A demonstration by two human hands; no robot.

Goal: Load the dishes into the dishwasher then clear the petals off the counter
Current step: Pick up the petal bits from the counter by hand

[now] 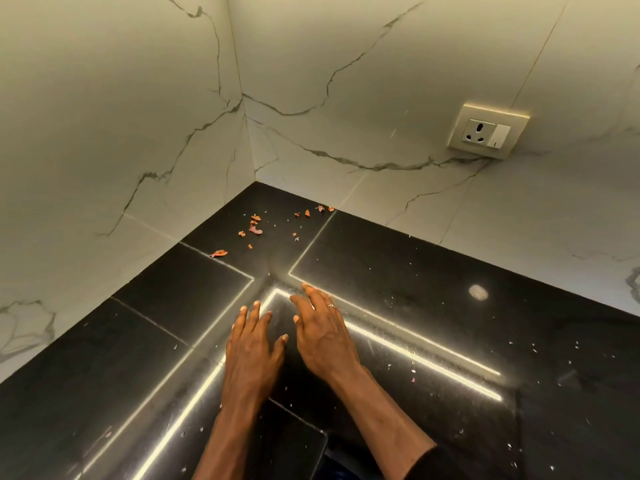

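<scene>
Petals (255, 230) lie scattered in the far corner of the dark surface (415, 271), by the walls. Your left hand (251, 344) and right hand (323, 330) are side by side nearer the front edge, apart from them, each grip wide, fingers straight, holding nothing.

The counter (398, 258) is black, glossy stone set into a corner between two marbled walls (346, 81). Thin pale seams (311, 242) divide its slabs, and bright strips of light reflect off it. Orange-pink petals (255, 230) lie scattered near the far corner, one larger bit (218, 253) apart from the rest, toward the left. Tiny white flecks (412, 370) dot the surface on the right and nearer the front.
</scene>
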